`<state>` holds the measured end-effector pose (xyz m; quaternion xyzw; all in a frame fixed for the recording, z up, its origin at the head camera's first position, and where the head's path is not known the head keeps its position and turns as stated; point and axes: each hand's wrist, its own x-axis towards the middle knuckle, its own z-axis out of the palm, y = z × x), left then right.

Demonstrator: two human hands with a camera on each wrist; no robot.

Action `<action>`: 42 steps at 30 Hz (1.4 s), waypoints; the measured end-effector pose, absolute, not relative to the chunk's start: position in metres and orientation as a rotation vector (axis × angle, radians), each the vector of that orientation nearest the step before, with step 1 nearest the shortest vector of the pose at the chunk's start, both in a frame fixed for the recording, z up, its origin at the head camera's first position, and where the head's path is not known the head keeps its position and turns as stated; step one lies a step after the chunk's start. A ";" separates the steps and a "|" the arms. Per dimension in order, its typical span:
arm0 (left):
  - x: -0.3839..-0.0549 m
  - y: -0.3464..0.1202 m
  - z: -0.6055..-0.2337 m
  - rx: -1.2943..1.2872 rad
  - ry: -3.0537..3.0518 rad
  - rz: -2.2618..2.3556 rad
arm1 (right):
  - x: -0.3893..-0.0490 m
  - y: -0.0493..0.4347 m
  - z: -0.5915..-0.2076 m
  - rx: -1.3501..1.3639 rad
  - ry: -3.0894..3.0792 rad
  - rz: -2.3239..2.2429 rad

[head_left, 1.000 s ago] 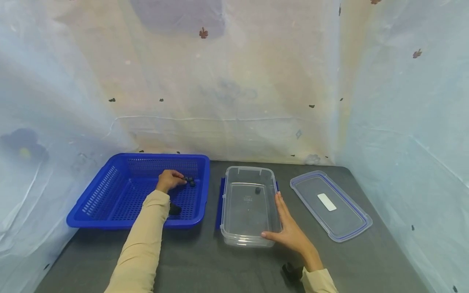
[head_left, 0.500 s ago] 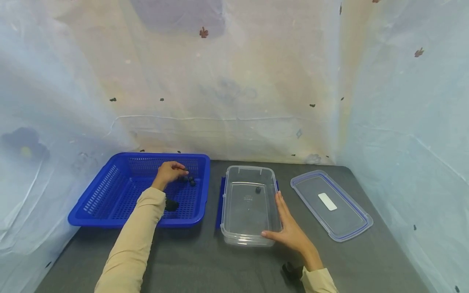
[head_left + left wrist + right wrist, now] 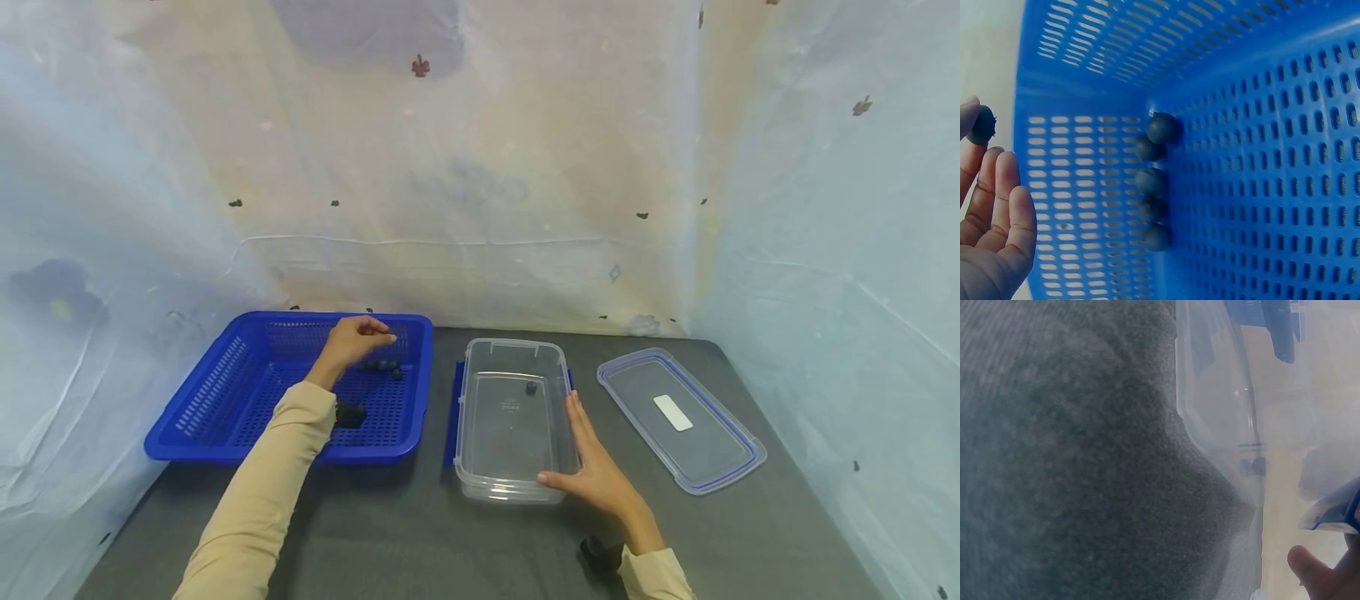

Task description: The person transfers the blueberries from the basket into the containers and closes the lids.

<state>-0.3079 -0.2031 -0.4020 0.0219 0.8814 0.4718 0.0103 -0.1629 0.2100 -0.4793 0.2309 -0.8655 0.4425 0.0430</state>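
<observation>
My left hand (image 3: 351,340) is over the back right of a blue perforated basket (image 3: 225,457). In the left wrist view it pinches a dark blueberry (image 3: 984,125) between thumb and forefinger, the other fingers loosely bent. Several blueberries (image 3: 1150,181) lie in a row on the basket's floor, along its wall. My right hand (image 3: 600,479) touches a clear plastic container (image 3: 510,442), with straight fingers along its right side and the thumb at its front corner. One blueberry (image 3: 531,388) sits inside that container, towards the back.
A clear lid (image 3: 637,379) with a blue seal and a white label lies to the right of the container. Blue side latches (image 3: 453,417) hang folded out from the container. Grey cloth (image 3: 420,542) covers the table, and patterned plastic sheeting (image 3: 480,167) hangs behind it.
My left hand has risen from near the blueberries and moved slightly towards the back of the basket, lifting one blueberry. The right hand and the container have stayed in place.
</observation>
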 end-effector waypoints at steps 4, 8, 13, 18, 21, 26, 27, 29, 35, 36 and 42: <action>-0.306 -0.200 -0.396 0.134 2.760 1.465 | -0.163 0.211 -0.480 0.707 -2.645 1.348; -0.302 -0.194 -0.388 0.191 2.781 1.461 | -0.163 0.213 -0.480 0.706 -2.644 1.342; -0.297 -0.179 -0.377 0.260 2.811 1.470 | -0.163 0.213 -0.481 0.712 -2.634 1.335; -0.292 -0.164 -0.366 0.349 2.822 1.505 | -0.163 0.213 -0.481 0.708 -2.635 1.341; -0.289 -0.155 -0.360 0.392 2.800 1.531 | -0.162 0.213 -0.482 0.703 -2.640 1.334; -0.285 -0.138 -0.354 0.442 2.771 1.561 | -0.161 0.214 -0.482 0.696 -2.645 1.336; -0.284 -0.135 -0.352 0.454 2.770 1.564 | -0.161 0.214 -0.482 0.695 -2.646 1.337; -0.283 -0.129 -0.350 0.481 2.769 1.569 | -0.161 0.214 -0.481 0.692 -2.646 1.339; -0.282 -0.112 -0.347 0.565 2.729 1.614 | -0.162 0.212 -0.481 0.700 -2.636 1.352; -0.283 -0.109 -0.347 0.575 2.719 1.622 | -0.162 0.212 -0.481 0.703 -2.634 1.354; -0.284 -0.089 -0.347 0.634 2.687 1.623 | -0.163 0.210 -0.481 0.696 -2.635 1.367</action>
